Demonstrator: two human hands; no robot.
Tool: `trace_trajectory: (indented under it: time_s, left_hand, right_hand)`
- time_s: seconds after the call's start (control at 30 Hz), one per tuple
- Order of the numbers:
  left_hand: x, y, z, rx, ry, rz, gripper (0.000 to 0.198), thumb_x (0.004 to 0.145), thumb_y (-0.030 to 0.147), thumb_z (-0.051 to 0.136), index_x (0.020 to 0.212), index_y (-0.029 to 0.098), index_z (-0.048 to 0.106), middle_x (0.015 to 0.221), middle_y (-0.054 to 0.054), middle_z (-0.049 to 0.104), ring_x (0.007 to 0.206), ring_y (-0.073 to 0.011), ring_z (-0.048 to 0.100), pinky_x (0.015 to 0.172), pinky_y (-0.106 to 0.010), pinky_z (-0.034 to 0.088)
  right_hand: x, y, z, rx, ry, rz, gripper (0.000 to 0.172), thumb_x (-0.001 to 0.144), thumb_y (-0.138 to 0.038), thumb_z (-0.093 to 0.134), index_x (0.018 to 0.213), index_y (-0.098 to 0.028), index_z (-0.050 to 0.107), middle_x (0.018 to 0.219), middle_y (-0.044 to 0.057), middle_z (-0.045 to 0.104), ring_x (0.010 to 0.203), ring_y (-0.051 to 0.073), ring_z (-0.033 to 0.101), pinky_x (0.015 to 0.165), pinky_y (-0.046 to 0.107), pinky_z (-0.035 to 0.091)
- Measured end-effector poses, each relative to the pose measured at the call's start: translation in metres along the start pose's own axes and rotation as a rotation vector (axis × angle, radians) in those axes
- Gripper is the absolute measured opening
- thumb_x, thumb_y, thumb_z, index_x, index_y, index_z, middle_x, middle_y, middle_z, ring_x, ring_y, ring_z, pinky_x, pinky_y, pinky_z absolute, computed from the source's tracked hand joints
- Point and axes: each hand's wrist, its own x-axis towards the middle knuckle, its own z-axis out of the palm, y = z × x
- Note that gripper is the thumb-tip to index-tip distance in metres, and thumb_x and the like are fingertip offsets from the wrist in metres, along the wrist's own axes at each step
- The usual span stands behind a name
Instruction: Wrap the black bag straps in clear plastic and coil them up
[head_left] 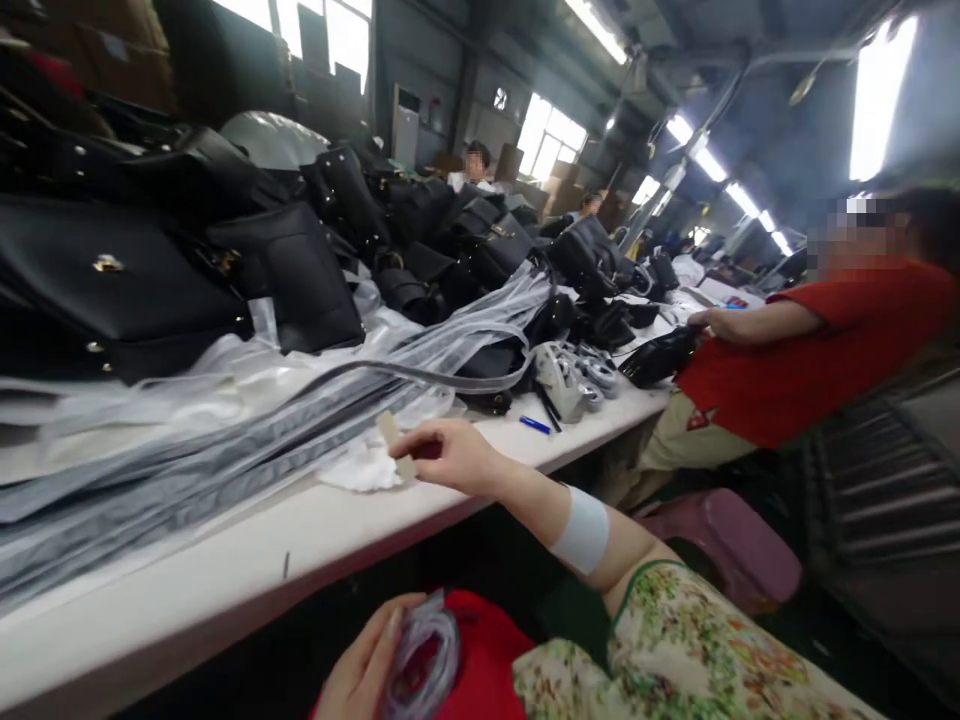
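Note:
Over the edge of the white table [225,560], my right hand [454,458] pinches a small flat beige piece [388,430], perhaps card or an eraser, between thumb and fingers. A crumpled white cloth [360,465] lies just under that piece. Low in the view, my left hand [367,660] is closed around a coiled strap [424,655] that looks wrapped in clear plastic, held against red clothing. Beyond my right hand stretches a long bundle of plastic-wrapped grey straps [300,420].
Black handbags [277,270] are heaped along the table's far side. A blue pen [535,425] and a pale tape dispenser [562,380] lie right of my hand. A co-worker in a red shirt [817,350] handles a black item [660,355]. A pinkish stool [739,545] stands below.

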Motion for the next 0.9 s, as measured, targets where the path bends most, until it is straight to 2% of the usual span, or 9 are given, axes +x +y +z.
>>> trace_trajectory:
  time_s: [0.07,0.17,0.23,0.33,0.43,0.53,0.6,0.8,0.9]
  left_hand:
    - [-0.005,0.01,0.012,-0.048,-0.004,-0.005,0.054,0.086,0.064,0.044,0.105,0.021,0.07,0.111,-0.006,0.072,0.107,-0.0266,0.064,0.103,-0.038,0.046]
    - [-0.003,0.018,0.027,-0.142,0.027,-0.01,0.051,0.087,0.059,0.046,0.102,0.017,0.07,0.102,-0.009,0.073,0.097,-0.026,0.065,0.097,-0.039,0.048]
    - [0.001,0.019,0.034,-0.179,0.042,-0.048,0.048,0.089,0.055,0.046,0.102,0.015,0.07,0.1,-0.009,0.073,0.095,-0.0251,0.065,0.092,-0.038,0.05]
    - [0.004,0.021,0.045,-0.186,0.05,-0.077,0.046,0.091,0.052,0.045,0.101,0.014,0.07,0.095,-0.009,0.073,0.087,-0.0228,0.065,0.082,-0.034,0.051]
    - [0.005,0.026,0.054,-0.176,0.03,-0.071,0.048,0.091,0.053,0.043,0.101,0.014,0.069,0.089,-0.008,0.073,0.073,-0.0194,0.063,0.071,-0.031,0.051]
    - [0.007,0.029,0.06,-0.139,0.039,-0.04,0.048,0.091,0.053,0.043,0.1,0.014,0.069,0.09,-0.007,0.072,0.073,-0.0187,0.064,0.072,-0.031,0.051]
    - [0.009,0.03,0.062,-0.123,0.031,-0.045,0.047,0.092,0.052,0.043,0.103,0.014,0.069,0.089,-0.007,0.073,0.075,-0.0193,0.065,0.074,-0.031,0.052]
    - [0.01,0.036,0.064,0.039,0.068,0.005,0.039,0.092,0.04,0.044,0.103,0.014,0.071,0.106,-0.009,0.073,0.099,-0.0236,0.065,0.095,-0.036,0.047]
    - [0.008,0.047,0.063,0.154,0.025,0.061,0.035,0.09,0.029,0.041,0.102,0.015,0.071,0.106,-0.009,0.073,0.099,-0.0231,0.065,0.094,-0.036,0.046]
  right_hand:
    - [-0.054,0.012,-0.001,0.064,0.11,-0.036,0.009,0.075,-0.015,0.07,0.084,-0.015,0.07,0.071,0.0,0.069,0.062,0.012,0.066,0.061,0.022,0.054]
    - [-0.12,0.027,-0.005,0.148,0.131,0.001,0.013,0.085,-0.03,0.065,0.084,-0.017,0.065,0.059,-0.002,0.064,0.05,0.01,0.061,0.051,0.021,0.051]
    - [-0.15,0.035,-0.008,0.144,0.118,0.032,0.013,0.088,-0.03,0.063,0.085,-0.018,0.063,0.06,-0.002,0.065,0.05,0.011,0.062,0.051,0.022,0.052]
    - [-0.177,0.042,-0.01,0.033,0.06,0.014,0.01,0.089,-0.027,0.062,0.085,-0.018,0.063,0.066,0.001,0.069,0.054,0.012,0.065,0.053,0.022,0.052]
    - [-0.186,0.048,-0.007,-0.233,-0.032,-0.136,0.009,0.088,-0.025,0.063,0.083,-0.018,0.066,0.07,0.002,0.071,0.058,0.013,0.065,0.056,0.022,0.05]
    - [-0.184,0.06,-0.001,-0.448,-0.141,-0.281,0.009,0.088,-0.024,0.061,0.085,-0.019,0.068,0.073,0.002,0.072,0.064,0.013,0.066,0.062,0.023,0.048]
    - [-0.183,0.069,0.004,-0.519,-0.166,-0.306,0.011,0.089,-0.021,0.059,0.091,-0.02,0.069,0.08,0.002,0.074,0.07,0.014,0.068,0.067,0.023,0.048]
    - [-0.178,0.072,0.008,-0.585,-0.132,-0.307,0.018,0.092,-0.022,0.053,0.095,-0.021,0.07,0.086,0.004,0.073,0.078,0.016,0.065,0.073,0.025,0.047]
    - [-0.168,0.063,0.002,-0.549,-0.048,-0.286,0.014,0.088,-0.023,0.059,0.085,-0.022,0.072,0.08,0.005,0.069,0.077,0.018,0.061,0.071,0.028,0.045]
